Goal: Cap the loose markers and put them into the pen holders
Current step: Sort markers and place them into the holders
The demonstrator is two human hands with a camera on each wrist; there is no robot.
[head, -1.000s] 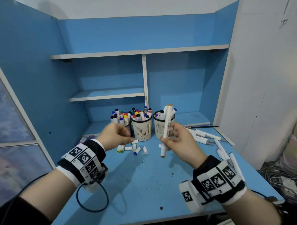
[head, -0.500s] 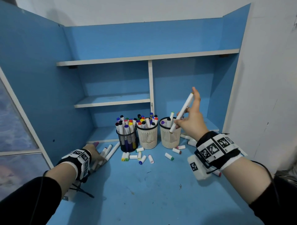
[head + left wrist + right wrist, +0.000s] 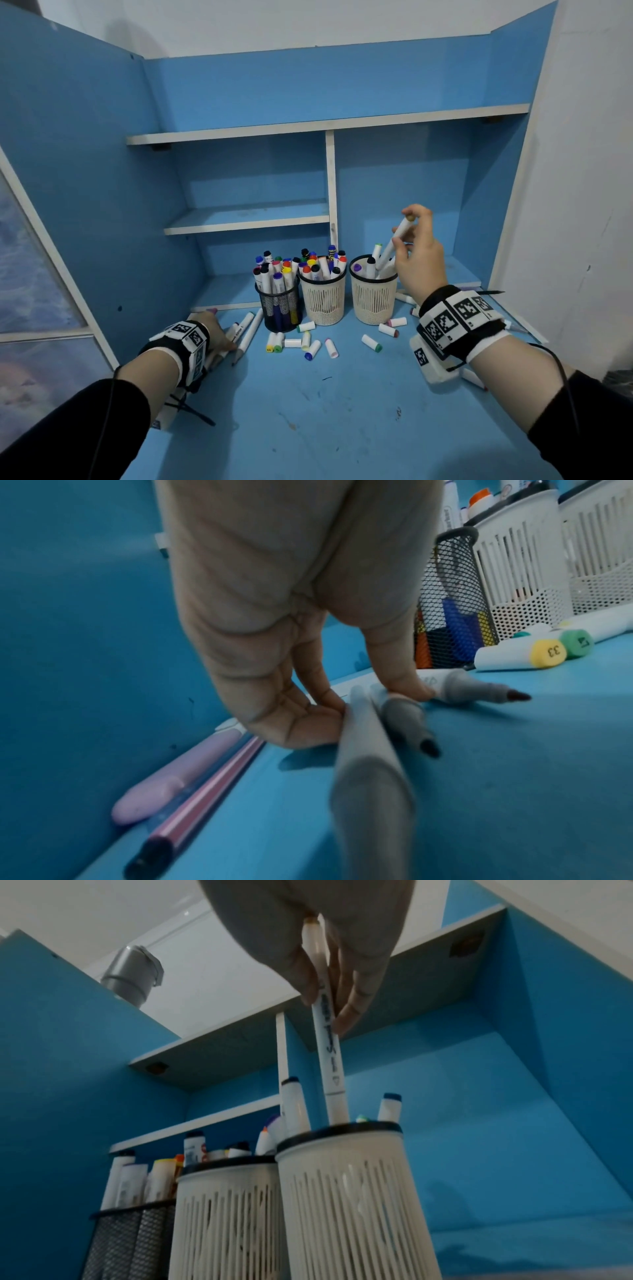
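Your right hand [image 3: 419,260] is up over the right-most white pen holder [image 3: 374,298], grip pinching a white marker [image 3: 394,245] w/ thumb and fingers near its top end. Marker's tilted, lower end already inside the holder's rim; wrist view shows it [image 3: 329,1053] dipping past the black rim of that holder [image 3: 356,1191] among a few other capped markers.

Your left hand [image 3: 214,334] is low on the tabletop [image 3: 308,411], far left, by the side wall. Grip there is pinching a loose uncapped marker [image 3: 373,764]: thumb [image 3: 394,653] on one side, fingers [image 3: 298,723] on the other, marker lying on or just off the surface, can't tell which. Two more uncapped markers [image 3: 479,691] lie just beside it, dark tips exposed.

Three holders stand in a row at the back: black mesh holder [image 3: 279,305] on the left, middle white holder [image 3: 323,298], then the right one. First two are packed w/ capped markers.

Loose caps [image 3: 308,342] scattered in front of the holders, incl. a yellow-ended cap marked 33 [image 3: 520,653] and a green one [image 3: 575,642] next to it. More loose markers [image 3: 406,299] on the tabletop behind your right wrist. A lilac pen [image 3: 174,777] and a pink pencil [image 3: 205,794] lie along the left wall.
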